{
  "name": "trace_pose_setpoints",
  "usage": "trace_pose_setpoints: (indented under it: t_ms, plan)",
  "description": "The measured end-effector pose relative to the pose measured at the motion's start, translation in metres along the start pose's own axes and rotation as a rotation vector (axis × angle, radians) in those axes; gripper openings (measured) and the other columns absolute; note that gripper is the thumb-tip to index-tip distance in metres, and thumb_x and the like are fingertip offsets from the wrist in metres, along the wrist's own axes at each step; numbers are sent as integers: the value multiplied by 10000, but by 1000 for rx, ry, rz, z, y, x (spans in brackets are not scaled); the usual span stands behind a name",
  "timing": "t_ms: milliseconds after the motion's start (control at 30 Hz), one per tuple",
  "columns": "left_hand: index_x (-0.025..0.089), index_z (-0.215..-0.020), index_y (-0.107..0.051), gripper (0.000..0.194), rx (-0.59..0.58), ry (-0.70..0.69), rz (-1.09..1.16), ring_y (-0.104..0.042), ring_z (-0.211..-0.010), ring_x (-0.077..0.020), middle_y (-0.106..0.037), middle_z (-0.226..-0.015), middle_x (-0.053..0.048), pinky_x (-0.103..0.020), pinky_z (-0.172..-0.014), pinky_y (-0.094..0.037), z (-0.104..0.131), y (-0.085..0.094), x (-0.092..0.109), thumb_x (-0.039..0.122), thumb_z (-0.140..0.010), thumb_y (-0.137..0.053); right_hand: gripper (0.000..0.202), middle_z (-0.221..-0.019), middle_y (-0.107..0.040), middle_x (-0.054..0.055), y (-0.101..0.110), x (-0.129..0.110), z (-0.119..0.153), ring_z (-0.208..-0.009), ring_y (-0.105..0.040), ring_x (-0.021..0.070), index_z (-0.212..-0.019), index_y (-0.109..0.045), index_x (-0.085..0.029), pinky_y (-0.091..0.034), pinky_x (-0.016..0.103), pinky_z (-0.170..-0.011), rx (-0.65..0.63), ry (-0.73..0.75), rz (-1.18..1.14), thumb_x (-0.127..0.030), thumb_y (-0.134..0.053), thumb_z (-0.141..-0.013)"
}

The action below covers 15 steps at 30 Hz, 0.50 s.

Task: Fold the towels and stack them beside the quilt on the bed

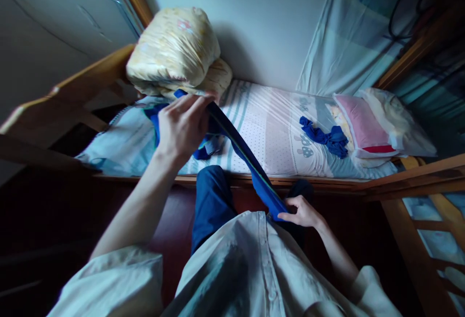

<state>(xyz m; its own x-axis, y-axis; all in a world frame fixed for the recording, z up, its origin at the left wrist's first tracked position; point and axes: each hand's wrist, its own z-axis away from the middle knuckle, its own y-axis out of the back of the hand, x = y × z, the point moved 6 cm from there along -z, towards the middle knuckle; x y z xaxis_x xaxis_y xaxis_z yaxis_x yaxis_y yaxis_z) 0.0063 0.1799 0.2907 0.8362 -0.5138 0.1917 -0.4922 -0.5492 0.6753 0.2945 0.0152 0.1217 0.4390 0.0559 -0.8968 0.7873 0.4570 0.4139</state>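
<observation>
A long, narrow blue strip of garment (249, 162) with a thin greenish edge line runs taut and slanting between my hands. My left hand (183, 126), raised over the near side of the bed, is closed around its upper end. Lower down, near my lap, my right hand (303, 211) pinches the other end between thumb and fingers. More blue cloth (153, 113) shows behind my left hand; whether it belongs to the same garment I cannot tell. A crumpled blue cloth (325, 136) lies on the bed toward the right.
The bed (265, 118) has a patterned sheet and a wooden frame. A folded yellowish quilt (174, 48) is piled at its left end. Pink and white pillows (366, 123) rest at the right end, below a hanging pale curtain (334, 51). A wooden ladder (410, 225) stands at right.
</observation>
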Motion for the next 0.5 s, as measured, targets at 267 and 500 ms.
trace_pose_setpoints:
  t_ms: [267,500]
  plan:
    - [141,-1123,-770,364,-22,178,-84,-665,-930,-156,-721,-1029,-52,-303,-906,-505,-5,31,-42,258,-963,-464,472,-662,-636,-13,-20,26,10,-605,-554,126,-683,-668,-159,-454,233,-567,-145,-38,-68,-593,-735,-856]
    - [126,-989,-817,471,6,292,-73,-691,-896,-170,-750,-915,-40,-303,-859,-521,4,43,-67,421,-919,-457,418,-718,-627,-26,-14,85,3,-636,-532,116,-788,-648,-164,-456,233,-610,127,-124,-80,-567,-744,-847]
